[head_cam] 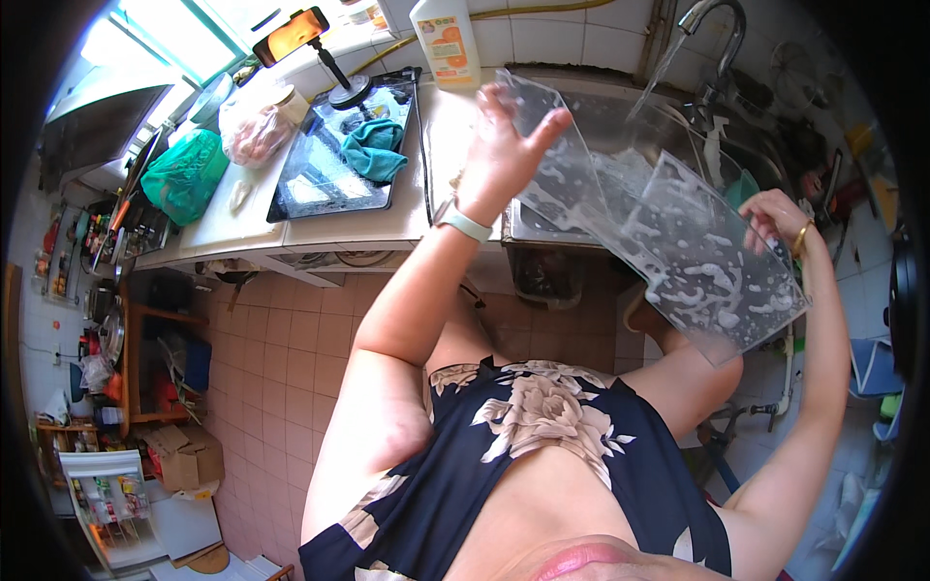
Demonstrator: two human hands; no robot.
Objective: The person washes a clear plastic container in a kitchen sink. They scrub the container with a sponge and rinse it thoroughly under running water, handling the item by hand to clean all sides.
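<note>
A clear plastic or glass panel piece [716, 269], streaked with soap suds, is tilted over the front of the steel sink. It shows two flat sections; I cannot tell whether these are joined. My left hand [516, 134], with a light-banded watch on its wrist, is at the upper left section with thumb and fingers spread around its edge. At the right edge is my right hand [774, 221], a gold bangle on its wrist, its fingers partly seen through the panel. Behind, water runs from the chrome faucet [716, 43] into the sink [523, 221].
A white bottle [447, 47] stands behind the counter. Left of the sink, a teal cloth [374, 149] lies on the black glass cooktop [330, 192], where a phone [290, 36] sits on a stand. Further left are a green plastic bag [185, 178] and a white cutting board [236, 214].
</note>
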